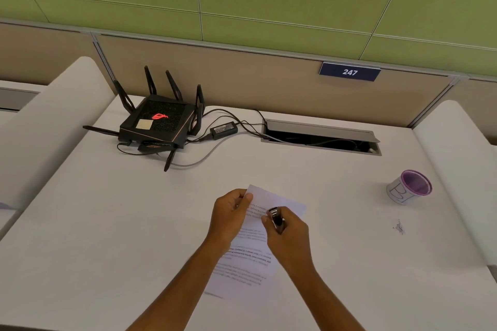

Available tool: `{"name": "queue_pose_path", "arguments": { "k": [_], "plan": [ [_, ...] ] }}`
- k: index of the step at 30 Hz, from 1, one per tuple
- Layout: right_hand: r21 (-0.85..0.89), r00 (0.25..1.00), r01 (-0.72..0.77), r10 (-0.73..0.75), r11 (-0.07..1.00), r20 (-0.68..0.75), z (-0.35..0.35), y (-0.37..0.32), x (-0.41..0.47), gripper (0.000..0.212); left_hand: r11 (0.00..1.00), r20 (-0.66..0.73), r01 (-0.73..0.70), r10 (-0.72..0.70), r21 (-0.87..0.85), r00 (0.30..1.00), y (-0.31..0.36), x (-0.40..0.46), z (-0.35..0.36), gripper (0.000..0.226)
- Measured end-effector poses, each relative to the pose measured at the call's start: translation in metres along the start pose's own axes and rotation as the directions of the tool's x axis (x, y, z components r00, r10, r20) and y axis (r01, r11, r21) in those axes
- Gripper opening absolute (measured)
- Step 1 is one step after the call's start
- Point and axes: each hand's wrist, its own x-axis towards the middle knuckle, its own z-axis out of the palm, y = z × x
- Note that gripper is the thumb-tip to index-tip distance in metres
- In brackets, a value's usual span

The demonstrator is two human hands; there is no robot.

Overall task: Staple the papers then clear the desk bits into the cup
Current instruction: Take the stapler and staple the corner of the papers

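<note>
Printed white papers (250, 258) lie on the white desk (107, 236) in front of me, their far end lifted. My left hand (231, 212) pinches the papers' top left corner. My right hand (289, 234) grips a small black and silver stapler (276, 219) held over the upper part of the papers. A white cup (408, 187) with a purple rim stands at the right, apart from both hands. A small cluster of desk bits (400, 227) lies on the desk in front of the cup.
A black router (158, 121) with several antennas sits at the back left, with a power brick (223, 129) and cables trailing to an open cable slot (321, 137). White curved dividers flank the desk. A tan partition with a "247" sign (349, 72) stands behind.
</note>
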Motion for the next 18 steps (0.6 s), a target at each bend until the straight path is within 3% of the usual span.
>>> {"name": "queue_pose_path", "arguments": {
  "k": [5, 10, 14, 18],
  "plan": [
    [0.102, 0.999, 0.021, -0.018, 0.995, -0.036, 0.002, -0.019, -0.016, 0.020, 0.985, -0.041, -0.007, 0.000, -0.174, 0.999, 0.014, -0.019, 0.012, 0.020],
    [0.178, 0.999, -0.026, 0.034, 0.984, -0.039, -0.005, -0.027, -0.018, 0.033, 0.964, 0.100, -0.032, 0.060, -0.264, 0.993, 0.028, -0.041, 0.019, 0.035],
    [0.243, 1.000, 0.008, 0.000, 0.970, -0.030, -0.013, -0.026, -0.019, 0.026, 0.962, 0.136, -0.070, 0.109, -0.266, 0.985, 0.032, -0.055, 0.024, 0.050],
    [0.408, 0.981, -0.182, 0.196, 0.895, 0.008, -0.023, -0.026, -0.016, 0.013, 0.969, 0.104, -0.180, 0.200, -0.172, 0.974, 0.030, -0.064, 0.023, 0.046]
  ]
}}
